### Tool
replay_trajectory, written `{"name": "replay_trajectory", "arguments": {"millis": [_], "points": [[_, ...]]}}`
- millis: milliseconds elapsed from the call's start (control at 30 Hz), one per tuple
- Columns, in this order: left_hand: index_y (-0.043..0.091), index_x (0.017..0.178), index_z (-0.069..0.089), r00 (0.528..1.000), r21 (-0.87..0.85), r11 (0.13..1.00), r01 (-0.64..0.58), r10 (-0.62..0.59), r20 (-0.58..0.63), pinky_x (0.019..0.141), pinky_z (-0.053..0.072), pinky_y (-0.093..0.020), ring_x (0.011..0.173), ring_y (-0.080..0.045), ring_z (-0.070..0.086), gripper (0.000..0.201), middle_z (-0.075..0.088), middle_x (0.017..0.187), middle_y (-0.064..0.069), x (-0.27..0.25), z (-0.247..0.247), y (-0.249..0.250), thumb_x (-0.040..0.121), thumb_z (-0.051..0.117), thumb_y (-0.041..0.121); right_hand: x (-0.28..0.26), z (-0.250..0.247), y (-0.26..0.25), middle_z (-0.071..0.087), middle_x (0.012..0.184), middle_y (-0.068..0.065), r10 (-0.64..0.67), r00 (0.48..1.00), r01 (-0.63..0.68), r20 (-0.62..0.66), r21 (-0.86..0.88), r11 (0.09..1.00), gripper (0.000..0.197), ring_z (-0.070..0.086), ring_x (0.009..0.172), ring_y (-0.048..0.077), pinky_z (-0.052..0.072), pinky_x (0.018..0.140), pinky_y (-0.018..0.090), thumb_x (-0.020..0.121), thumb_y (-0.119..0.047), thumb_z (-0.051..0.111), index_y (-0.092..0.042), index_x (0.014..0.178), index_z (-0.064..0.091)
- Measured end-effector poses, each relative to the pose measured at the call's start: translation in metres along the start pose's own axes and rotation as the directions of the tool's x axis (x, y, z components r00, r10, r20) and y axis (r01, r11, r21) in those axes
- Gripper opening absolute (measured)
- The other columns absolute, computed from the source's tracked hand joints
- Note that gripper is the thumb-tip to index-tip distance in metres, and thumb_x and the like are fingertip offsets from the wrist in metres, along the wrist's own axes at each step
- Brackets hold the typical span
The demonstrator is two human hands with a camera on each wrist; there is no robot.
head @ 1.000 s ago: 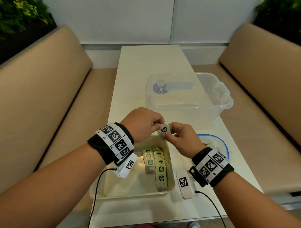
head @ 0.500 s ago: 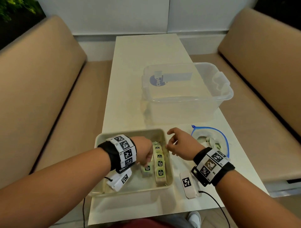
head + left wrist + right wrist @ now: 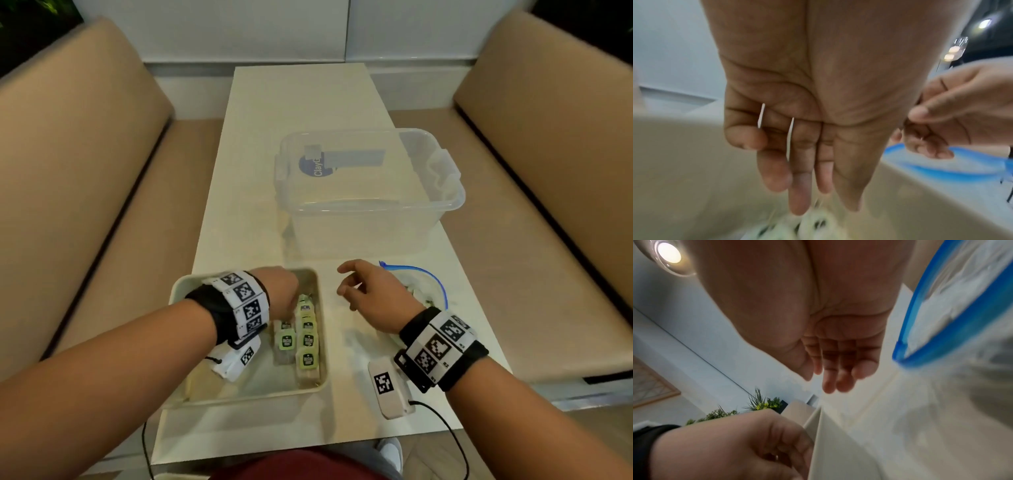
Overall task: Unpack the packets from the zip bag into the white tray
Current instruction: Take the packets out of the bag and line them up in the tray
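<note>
The white tray (image 3: 246,399) sits at the near left of the table and holds two rows of several green-labelled packets (image 3: 306,342). My left hand (image 3: 295,306) reaches down into the tray. In the left wrist view its fingers (image 3: 799,194) point straight down just above the blurred packets (image 3: 813,225), curled round nothing. My right hand (image 3: 347,291) hovers between the tray and the zip bag (image 3: 426,291); its fingers (image 3: 835,382) are loosely bent and empty. The clear, blue-rimmed bag (image 3: 941,321) lies open on the table right of that hand, with a few packets inside.
A clear plastic storage box (image 3: 370,192) stands on the table beyond the tray and the bag. Tan bench seats run along both sides of the narrow table (image 3: 301,102). Cables trail from both wrists over the near table edge.
A second ago both hands held one packet above the tray. The left hand carried it down into the tray. The right hand let go and drew back towards the zip bag.
</note>
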State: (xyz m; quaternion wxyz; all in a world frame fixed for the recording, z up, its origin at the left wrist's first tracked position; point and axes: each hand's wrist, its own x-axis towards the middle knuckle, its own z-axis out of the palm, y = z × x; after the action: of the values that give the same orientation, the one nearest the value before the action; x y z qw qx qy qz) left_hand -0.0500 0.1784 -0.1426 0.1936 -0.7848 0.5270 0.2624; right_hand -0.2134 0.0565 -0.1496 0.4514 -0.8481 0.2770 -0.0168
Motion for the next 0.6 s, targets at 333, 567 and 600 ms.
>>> {"name": "replay_trajectory", "arguments": {"millis": [333,567,600], "points": [[0.022,0.107,0.071,0.916,-0.377,0.874,-0.306,0.163,-0.367,0.075,0.036,-0.019,0.089,-0.011,0.058,0.018,0.069,0.100,0.006,0.014,-0.066,0.124,0.093,0.059,0.021,-0.029,-0.092,0.076,0.046,0.122,0.008,0.059,0.984,-0.126,-0.170,-0.423,0.897,0.033,0.050,0.114,0.031,0.041,0.100,0.034,0.085,-0.027,0.068,-0.034,0.117,0.065],[0.013,0.092,0.073,0.983,-0.310,0.951,0.013,-0.070,-0.172,0.072,0.051,-0.033,0.082,-0.023,0.064,0.031,0.071,0.089,-0.004,0.061,-0.035,0.187,0.090,0.059,0.041,-0.047,-0.093,0.121,0.042,0.140,0.008,0.198,0.974,-0.142,0.112,-0.382,0.913,0.072,0.057,0.116,0.025,0.043,0.097,0.028,0.081,-0.035,0.076,-0.029,0.144,0.041],[0.014,0.089,0.072,0.980,-0.313,0.948,0.059,-0.114,-0.160,0.068,0.049,-0.032,0.077,-0.022,0.062,0.037,0.069,0.083,-0.003,0.065,-0.031,0.191,0.089,0.058,0.048,-0.047,-0.091,0.127,0.043,0.141,0.009,0.188,0.975,-0.135,0.120,-0.353,0.926,0.077,0.058,0.117,0.026,0.044,0.097,0.029,0.081,-0.034,0.077,-0.027,0.146,0.037]]}}
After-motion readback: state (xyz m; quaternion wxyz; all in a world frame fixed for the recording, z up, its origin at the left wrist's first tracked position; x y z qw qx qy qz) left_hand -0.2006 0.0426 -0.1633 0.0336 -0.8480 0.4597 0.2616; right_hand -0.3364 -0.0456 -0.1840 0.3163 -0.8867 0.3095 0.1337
